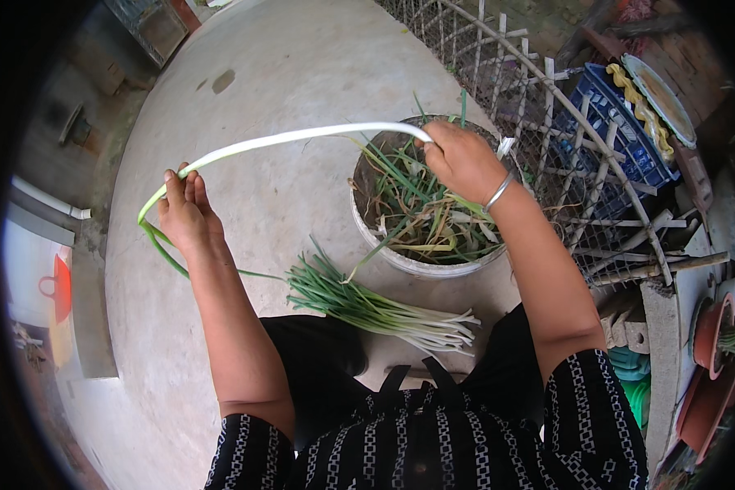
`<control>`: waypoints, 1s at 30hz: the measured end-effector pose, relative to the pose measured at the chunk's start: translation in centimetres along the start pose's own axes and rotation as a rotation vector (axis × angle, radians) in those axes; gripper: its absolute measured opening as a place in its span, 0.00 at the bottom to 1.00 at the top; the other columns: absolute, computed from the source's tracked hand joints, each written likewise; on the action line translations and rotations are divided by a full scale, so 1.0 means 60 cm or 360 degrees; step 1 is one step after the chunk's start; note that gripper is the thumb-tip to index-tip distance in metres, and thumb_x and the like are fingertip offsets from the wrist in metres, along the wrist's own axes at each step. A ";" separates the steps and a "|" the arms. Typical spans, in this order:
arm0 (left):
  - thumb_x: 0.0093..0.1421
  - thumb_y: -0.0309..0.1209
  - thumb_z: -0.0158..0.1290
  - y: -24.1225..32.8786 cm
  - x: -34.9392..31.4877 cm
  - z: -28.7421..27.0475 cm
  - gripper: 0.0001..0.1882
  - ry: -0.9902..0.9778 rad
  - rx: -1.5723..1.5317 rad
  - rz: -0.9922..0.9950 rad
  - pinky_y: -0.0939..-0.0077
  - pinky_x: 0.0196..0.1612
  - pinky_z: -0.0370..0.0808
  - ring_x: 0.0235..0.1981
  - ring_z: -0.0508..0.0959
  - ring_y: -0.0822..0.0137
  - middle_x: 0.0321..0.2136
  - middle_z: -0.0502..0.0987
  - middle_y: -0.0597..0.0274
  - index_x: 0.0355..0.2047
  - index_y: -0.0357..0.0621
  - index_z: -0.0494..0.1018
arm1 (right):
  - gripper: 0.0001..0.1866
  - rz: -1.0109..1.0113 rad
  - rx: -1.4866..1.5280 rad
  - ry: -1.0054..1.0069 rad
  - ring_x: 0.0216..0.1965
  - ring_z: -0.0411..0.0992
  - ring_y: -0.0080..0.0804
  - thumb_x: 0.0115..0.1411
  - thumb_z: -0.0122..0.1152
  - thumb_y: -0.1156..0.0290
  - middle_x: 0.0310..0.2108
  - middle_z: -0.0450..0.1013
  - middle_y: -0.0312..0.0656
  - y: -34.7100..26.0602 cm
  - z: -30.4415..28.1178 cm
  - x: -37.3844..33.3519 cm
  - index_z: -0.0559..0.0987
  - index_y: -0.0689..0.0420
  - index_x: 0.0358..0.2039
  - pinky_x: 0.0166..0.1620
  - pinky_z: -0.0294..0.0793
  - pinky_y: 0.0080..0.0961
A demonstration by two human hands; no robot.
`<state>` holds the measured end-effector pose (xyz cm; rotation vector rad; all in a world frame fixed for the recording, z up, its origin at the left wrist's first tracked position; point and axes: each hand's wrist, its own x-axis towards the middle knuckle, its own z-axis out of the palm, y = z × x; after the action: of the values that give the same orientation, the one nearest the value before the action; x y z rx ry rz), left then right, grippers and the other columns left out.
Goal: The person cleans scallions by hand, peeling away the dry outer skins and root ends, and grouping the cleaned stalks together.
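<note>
White-stemmed scallion [302,133] is held arched by the left hand [189,214], pinched near its leaves, and the right hand [465,162], closed above the bucket's [433,268] far edge, presumably so scraps are caught.

Long scallion [302,133] arched above a concrete floor [286,73]

The left grip [186,214] pinches the stalk at its pale-green stretch, the green leaves bending down behind the forearm. The right grip [459,159], a silver bracelet [499,189] at its wrist, closes around the white part over a round tub [441,270] of leafy scraps [420,216]. Nearer the person, a bundle of scallions [367,306] lies on the floor, white ends rightward. A lattice fence [580,119] and a blue crate [629,167] stand at right.
</note>
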<state>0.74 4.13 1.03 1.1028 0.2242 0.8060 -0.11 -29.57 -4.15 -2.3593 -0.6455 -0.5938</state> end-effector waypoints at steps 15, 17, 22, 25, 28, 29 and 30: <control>0.59 0.30 0.47 0.029 -0.041 0.037 0.08 -0.0111 -0.0047 0.0206 0.83 0.33 0.74 0.29 0.75 0.70 0.30 0.74 0.53 0.34 0.37 0.64 | 0.10 0.1775 0.1558 0.0897 0.21 0.65 0.25 0.57 0.45 0.67 0.19 0.65 0.38 0.210 -0.003 -0.052 0.71 0.59 0.32 0.23 0.64 0.25; 0.59 0.30 0.47 0.018 -0.039 0.025 0.09 -0.0188 -0.0016 0.0137 0.83 0.35 0.74 0.32 0.75 0.70 0.34 0.74 0.53 0.35 0.37 0.64 | 0.17 0.1256 0.0851 0.0086 0.32 0.70 0.31 0.55 0.49 0.68 0.27 0.70 0.41 0.163 -0.001 -0.022 0.71 0.60 0.44 0.39 0.69 0.29; 0.59 0.30 0.48 0.000 -0.099 0.074 0.08 -0.0472 -0.0210 -0.0201 0.81 0.36 0.75 0.33 0.76 0.67 0.37 0.74 0.50 0.36 0.39 0.66 | 0.23 0.0644 0.0683 -0.0384 0.45 0.69 0.36 0.55 0.53 0.67 0.53 0.61 0.48 0.021 0.016 0.009 0.66 0.62 0.51 0.49 0.66 0.28; 0.58 0.29 0.49 -0.013 -0.153 0.085 0.09 -0.0664 -0.0209 -0.0416 0.81 0.33 0.75 0.32 0.77 0.66 0.37 0.74 0.49 0.36 0.38 0.66 | 0.24 0.0699 0.2281 -0.0360 0.41 0.70 0.32 0.58 0.52 0.65 0.48 0.65 0.45 -0.083 0.035 0.026 0.64 0.63 0.52 0.44 0.70 0.24; 0.61 0.30 0.44 -0.009 -0.188 0.097 0.11 -0.0855 -0.0206 -0.0546 0.79 0.33 0.76 0.32 0.77 0.65 0.38 0.74 0.50 0.41 0.36 0.65 | 0.16 0.0785 0.2904 0.0046 0.39 0.71 0.30 0.60 0.49 0.66 0.39 0.70 0.42 -0.099 0.036 0.034 0.69 0.62 0.45 0.41 0.71 0.23; 0.61 0.31 0.43 -0.012 -0.189 0.095 0.11 -0.0950 -0.0080 -0.0540 0.79 0.33 0.75 0.31 0.77 0.66 0.36 0.75 0.51 0.40 0.36 0.66 | 0.14 0.0796 0.3018 0.0162 0.39 0.71 0.30 0.60 0.49 0.66 0.37 0.71 0.42 -0.096 0.034 0.035 0.69 0.61 0.44 0.40 0.71 0.23; 0.62 0.31 0.42 -0.013 -0.185 0.092 0.11 -0.1040 0.0047 -0.0525 0.79 0.33 0.75 0.30 0.77 0.67 0.34 0.75 0.52 0.40 0.36 0.67 | 0.14 0.0793 0.2863 0.0231 0.37 0.71 0.29 0.60 0.50 0.64 0.37 0.71 0.42 -0.096 0.025 0.037 0.71 0.62 0.39 0.39 0.72 0.22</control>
<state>-3.73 -7.45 0.51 1.2587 -0.1331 0.1264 -1.30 -23.93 -1.49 -0.6734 -0.2209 0.1346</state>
